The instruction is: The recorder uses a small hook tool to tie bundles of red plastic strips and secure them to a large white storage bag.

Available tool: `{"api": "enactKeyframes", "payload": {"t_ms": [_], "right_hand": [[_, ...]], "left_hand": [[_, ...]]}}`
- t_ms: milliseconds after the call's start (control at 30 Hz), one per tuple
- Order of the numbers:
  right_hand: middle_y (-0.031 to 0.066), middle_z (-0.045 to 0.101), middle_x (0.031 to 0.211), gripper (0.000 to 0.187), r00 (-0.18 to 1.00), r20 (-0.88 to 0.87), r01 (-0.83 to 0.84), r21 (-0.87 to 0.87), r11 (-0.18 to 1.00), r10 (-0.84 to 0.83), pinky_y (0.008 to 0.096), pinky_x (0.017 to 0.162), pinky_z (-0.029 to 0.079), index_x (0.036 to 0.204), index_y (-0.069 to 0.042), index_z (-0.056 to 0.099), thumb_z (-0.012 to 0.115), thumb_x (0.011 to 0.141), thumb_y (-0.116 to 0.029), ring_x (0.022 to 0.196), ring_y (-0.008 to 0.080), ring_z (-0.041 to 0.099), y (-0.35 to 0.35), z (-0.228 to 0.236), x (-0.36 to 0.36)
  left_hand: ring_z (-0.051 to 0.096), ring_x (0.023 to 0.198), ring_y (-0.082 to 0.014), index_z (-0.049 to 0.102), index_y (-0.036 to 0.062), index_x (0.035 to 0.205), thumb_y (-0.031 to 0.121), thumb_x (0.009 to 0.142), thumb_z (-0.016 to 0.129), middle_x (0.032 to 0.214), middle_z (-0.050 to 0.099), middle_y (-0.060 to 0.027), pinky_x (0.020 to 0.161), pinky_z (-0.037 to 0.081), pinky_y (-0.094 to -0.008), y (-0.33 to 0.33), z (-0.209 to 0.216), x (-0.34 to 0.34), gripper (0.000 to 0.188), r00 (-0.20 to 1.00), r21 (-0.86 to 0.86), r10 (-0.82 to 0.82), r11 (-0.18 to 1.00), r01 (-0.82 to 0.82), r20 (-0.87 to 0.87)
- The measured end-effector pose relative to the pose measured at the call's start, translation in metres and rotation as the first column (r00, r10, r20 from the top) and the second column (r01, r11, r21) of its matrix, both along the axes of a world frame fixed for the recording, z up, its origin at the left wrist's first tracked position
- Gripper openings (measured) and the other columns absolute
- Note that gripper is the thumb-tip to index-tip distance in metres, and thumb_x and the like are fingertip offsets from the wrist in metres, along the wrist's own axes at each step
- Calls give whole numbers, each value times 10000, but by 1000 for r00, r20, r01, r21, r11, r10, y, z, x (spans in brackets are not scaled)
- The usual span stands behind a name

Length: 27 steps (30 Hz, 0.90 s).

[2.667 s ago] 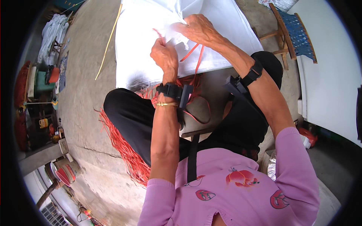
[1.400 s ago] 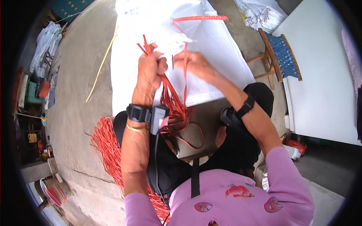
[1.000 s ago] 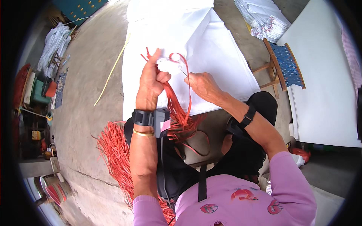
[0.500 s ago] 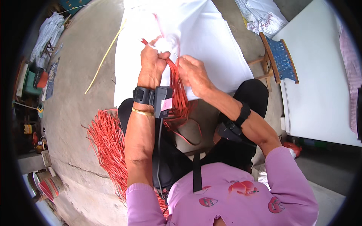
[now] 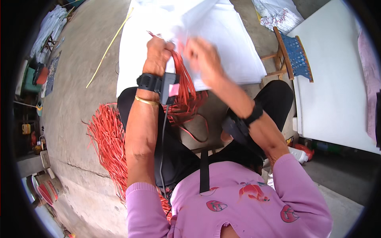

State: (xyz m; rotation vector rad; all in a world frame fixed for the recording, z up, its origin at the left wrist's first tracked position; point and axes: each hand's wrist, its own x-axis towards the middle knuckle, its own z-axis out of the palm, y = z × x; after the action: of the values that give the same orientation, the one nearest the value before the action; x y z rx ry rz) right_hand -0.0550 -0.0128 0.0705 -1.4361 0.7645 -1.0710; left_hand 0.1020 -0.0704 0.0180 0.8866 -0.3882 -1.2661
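My left hand (image 5: 158, 53) is closed round the upper part of a bundle of red strips (image 5: 184, 85) and a gathered bit of white sheet material. The loose ends of the strips hang down between my knees. Just to the right, my right hand (image 5: 204, 57) is blurred by motion, its fingers curled in, with a smear of red strip at the fingertips. Under and beyond both hands lies a stack of white sheets (image 5: 234, 51), its upper layer pulled up toward my left hand. A large pile of red strips (image 5: 106, 137) lies by my left leg.
To the right stand a wooden-framed stool (image 5: 295, 57) with a blue woven seat and a large white panel (image 5: 333, 87). White bundled sheets (image 5: 278, 16) lie at the far right. A yellow strip (image 5: 107, 51) lies on the concrete floor (image 5: 75, 119) at left.
My right hand has moved up slightly and is now smeared by motion. My left hand keeps its grip on the strips and gathered sheet. The far layer of white sheet has shifted.
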Motion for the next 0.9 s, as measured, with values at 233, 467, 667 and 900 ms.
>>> {"api": "enactKeyframes", "payload": {"t_ms": [233,467,667,900], "right_hand": [[7,386,542,247,909,387,-418,850,322,156,195,355,216,651,-87,378,411,886,-154,407,48,286,172,-23,-192],[29,613,778,239,573,-696,785,313,535,-433,190,384,296,727,-57,589,543,868,-245,481,15,389,201,-7,-376],[-72,383,565,173,212,-612,913,-154,378,-762,170,360,156,774,-136,556,529,859,-285,430,3,249,140,24,-382],[-81,298,539,382,944,-87,-216,567,795,318,164,339,152,1043,-54,547,469,914,-404,404,-2,225,15,-4,-127]], "left_hand": [[473,484,-206,553,-14,901,19,849,359,713,574,-116,434,409,-321,-7,-9,35,204,980,70,183,980,-189,84],[401,471,-137,518,20,828,72,898,384,656,533,-64,421,346,-276,-10,-5,37,160,988,74,150,985,-153,38],[290,414,-80,570,5,918,99,873,463,578,400,19,382,216,-222,20,8,17,150,995,190,-71,980,57,71],[264,378,-49,499,77,708,90,811,574,543,387,51,348,179,-229,53,9,-19,128,950,202,-232,961,191,208]]}}
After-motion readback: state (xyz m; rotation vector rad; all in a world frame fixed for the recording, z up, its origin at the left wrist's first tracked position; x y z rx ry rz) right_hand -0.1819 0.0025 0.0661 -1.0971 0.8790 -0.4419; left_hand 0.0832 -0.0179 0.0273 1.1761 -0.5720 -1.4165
